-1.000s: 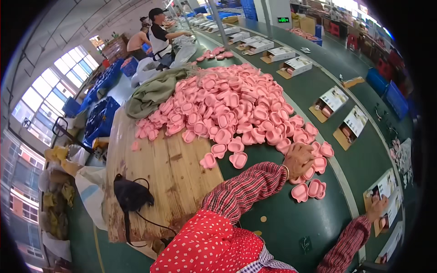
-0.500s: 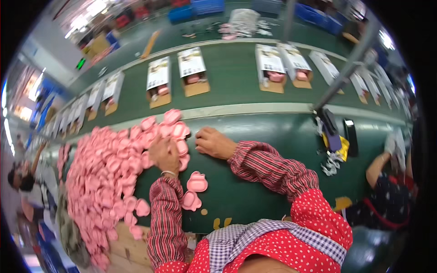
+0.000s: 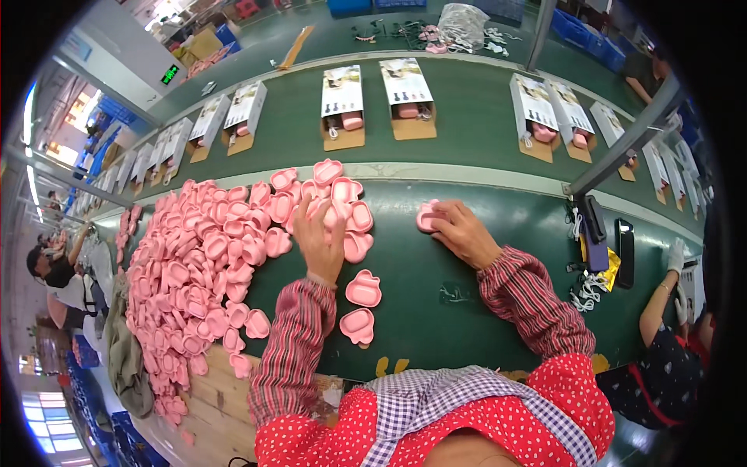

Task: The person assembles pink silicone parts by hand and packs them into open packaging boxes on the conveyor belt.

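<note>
My left hand (image 3: 319, 243) lies on the right end of a large heap of pink moulded plastic pieces (image 3: 222, 241), its fingers apart and touching several of them. Each piece is shaped like a small tray with a rounded recess and a lobed end. Farther right, my right hand (image 3: 465, 236) grips one pink plastic piece (image 3: 427, 216) by its right side, at the green tabletop. Two more pieces sit apart from the heap, the upper pink piece (image 3: 363, 289) just above the lower pink piece (image 3: 357, 326), near my left forearm.
Beyond a pale rail, open white boxes (image 3: 342, 93) with pink items inside stand on a green belt (image 3: 272, 117). Cables, a dark phone-like object (image 3: 624, 253) and a yellow packet lie at right, by a metal post (image 3: 630, 136). A gloved co-worker (image 3: 665, 327) works at far right.
My right hand has moved right, away from the heap, and a pink piece now shows in its fingers. My left hand's fingers have spread over the heap. The whole view has shifted.
</note>
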Demonstrator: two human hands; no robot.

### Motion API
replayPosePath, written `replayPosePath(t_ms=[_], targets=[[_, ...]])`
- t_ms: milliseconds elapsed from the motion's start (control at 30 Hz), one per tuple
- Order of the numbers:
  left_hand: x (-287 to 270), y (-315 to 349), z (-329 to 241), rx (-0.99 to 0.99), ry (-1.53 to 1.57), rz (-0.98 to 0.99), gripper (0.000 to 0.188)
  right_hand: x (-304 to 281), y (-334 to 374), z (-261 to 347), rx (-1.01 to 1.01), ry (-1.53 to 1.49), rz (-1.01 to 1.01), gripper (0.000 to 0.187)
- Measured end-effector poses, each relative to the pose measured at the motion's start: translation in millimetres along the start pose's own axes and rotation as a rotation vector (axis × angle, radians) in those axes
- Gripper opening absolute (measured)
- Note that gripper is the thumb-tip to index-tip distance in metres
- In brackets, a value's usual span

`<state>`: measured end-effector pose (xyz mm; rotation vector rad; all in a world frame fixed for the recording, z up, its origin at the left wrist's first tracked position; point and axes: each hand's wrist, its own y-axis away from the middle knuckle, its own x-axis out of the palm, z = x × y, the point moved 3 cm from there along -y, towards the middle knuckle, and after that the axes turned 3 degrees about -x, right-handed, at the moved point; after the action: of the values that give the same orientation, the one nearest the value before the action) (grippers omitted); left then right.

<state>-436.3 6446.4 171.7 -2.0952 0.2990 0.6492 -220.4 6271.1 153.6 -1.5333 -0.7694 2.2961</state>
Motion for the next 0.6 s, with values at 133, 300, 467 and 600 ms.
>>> replayPosePath(t_ms=[133,300,467,600], targets=[[-60.6,46.5,-35.4,0.341,-0.067,0.426,0.057,-0.6,2.4,-32.3,0.086,-0.037,-0.088,0.019],[-92.6,120.7,-37.0,0.456,-0.273,0.771,0.071,15.2,-97.0,-98.3,0.113,0.069,-0.243,0.017],[-49.4,95.5,-22.4,0.295,-0.212,0.538,0.068,18.1,-102.9,-209.5,0.253,0.116,-0.085,0.028],[-2.5,76.5,-18.2,0.298,-0.160,0.308,0.059,-0.7,-58.2,-312.0,0.254,0.453,-0.119,0.020]])
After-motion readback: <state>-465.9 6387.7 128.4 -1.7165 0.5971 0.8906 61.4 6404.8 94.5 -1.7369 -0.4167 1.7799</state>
